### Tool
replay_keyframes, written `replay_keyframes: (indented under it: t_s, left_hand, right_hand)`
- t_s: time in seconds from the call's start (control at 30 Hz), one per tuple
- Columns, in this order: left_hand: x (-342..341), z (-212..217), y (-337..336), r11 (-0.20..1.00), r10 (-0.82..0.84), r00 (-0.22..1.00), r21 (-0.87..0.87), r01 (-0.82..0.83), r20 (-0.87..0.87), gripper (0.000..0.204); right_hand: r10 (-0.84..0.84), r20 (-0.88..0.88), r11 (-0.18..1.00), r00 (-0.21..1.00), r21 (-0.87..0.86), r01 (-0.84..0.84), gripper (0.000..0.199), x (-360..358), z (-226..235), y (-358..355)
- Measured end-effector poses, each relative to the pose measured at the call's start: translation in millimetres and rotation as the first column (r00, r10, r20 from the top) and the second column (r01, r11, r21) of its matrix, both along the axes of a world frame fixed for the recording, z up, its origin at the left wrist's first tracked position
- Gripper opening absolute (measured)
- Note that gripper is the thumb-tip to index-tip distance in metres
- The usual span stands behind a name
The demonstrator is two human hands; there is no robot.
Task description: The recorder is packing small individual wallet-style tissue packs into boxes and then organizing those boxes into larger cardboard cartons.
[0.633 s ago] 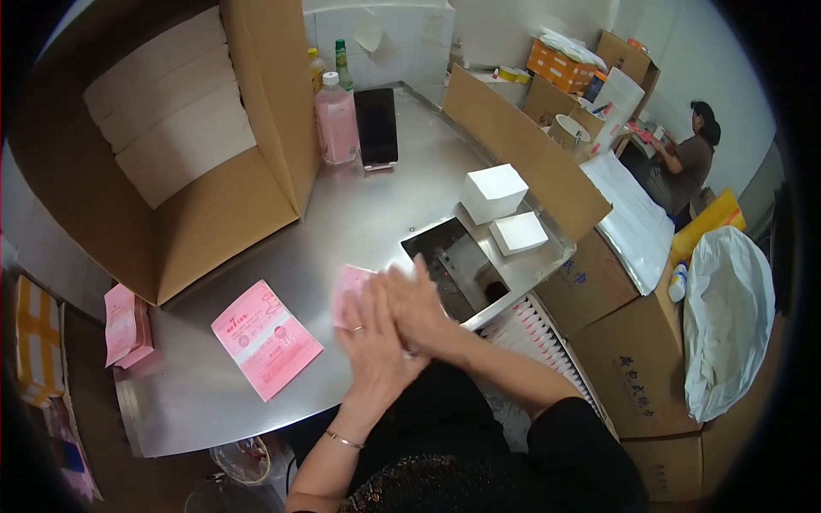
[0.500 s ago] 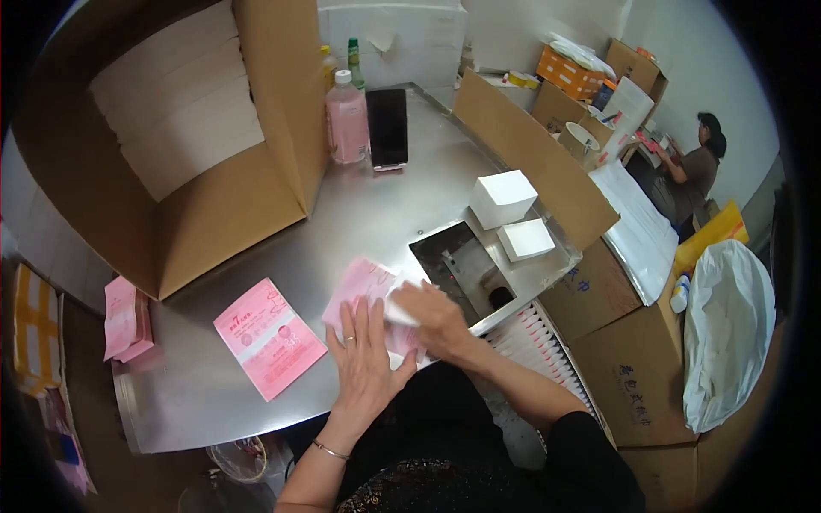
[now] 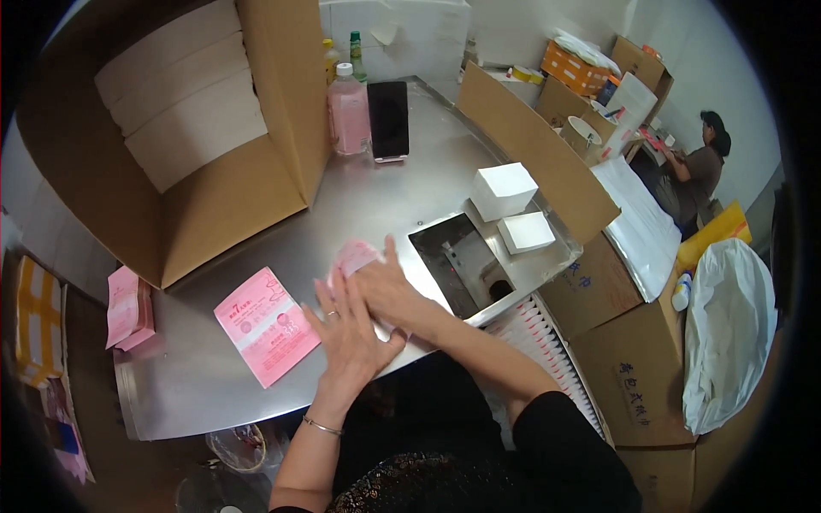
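Nearest the body, the left hand [image 3: 349,329] lay flat with fingers spread on the steel surface [image 3: 197,389], and the right hand [image 3: 386,291] pressed down palm-first just beyond it, touching it, on a small pink packet [image 3: 352,256] whose far corner alone showed past the fingers. Half a second earlier both hands had been raised together above the surface; they had since come down and flattened out, gripping nothing, the packet pinned under the right palm near the front edge. That drop suggested the packet was being smoothed or squared off rather than carried. Just to the left lay a larger pink printed sheet [image 3: 267,325], unmoved. Beyond the hands sat a rectangular opening [image 3: 462,269] in the surface, then two white boxes [image 3: 505,190]. Farther still stood a big open carton [image 3: 205,171], a pink bottle [image 3: 349,111] and a dark phone [image 3: 388,120].
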State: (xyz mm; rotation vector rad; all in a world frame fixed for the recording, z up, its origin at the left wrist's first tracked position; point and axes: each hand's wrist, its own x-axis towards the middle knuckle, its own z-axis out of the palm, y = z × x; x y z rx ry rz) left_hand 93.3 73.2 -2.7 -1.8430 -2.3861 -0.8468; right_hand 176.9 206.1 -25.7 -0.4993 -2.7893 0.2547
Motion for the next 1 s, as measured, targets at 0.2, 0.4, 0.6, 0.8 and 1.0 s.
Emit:
replay_keyframes:
  t_s: [0.2,0.4,0.6,0.8,1.0]
  left_hand:
    - [-8.3,-4.6,-9.1,0.999,-0.049,0.966,0.003,0.051,-0.253,0.074]
    - [3.8,9.4,-0.8,0.999,0.008,0.963,0.049,0.006,-0.269,0.060]
    - [0.0,23.2,-4.2,0.998,-0.037,0.959,-0.059,0.021,-0.281,0.065]
    - [12.5,12.3,-5.0,0.997,-0.022,0.943,-0.075,-0.003,-0.333,0.054]
    - [18.9,6.2,3.5,0.982,-0.177,0.970,0.037,0.185,-0.168,0.042]
  right_hand:
    - [-0.080,-0.309,0.964,0.948,0.218,0.152,0.017,76.1,28.3,-3.4]
    - [-0.719,-0.315,0.488,0.620,0.406,0.773,0.022,164.0,19.3,68.8]
    - [-0.718,-0.297,0.590,0.630,0.220,0.776,0.010,175.1,21.6,79.8]
    - [-0.628,-0.447,0.664,0.638,0.120,0.738,0.011,183.2,15.7,80.8]
    - [-0.645,-0.409,0.691,0.645,0.049,0.722,0.013,190.0,21.7,83.4]
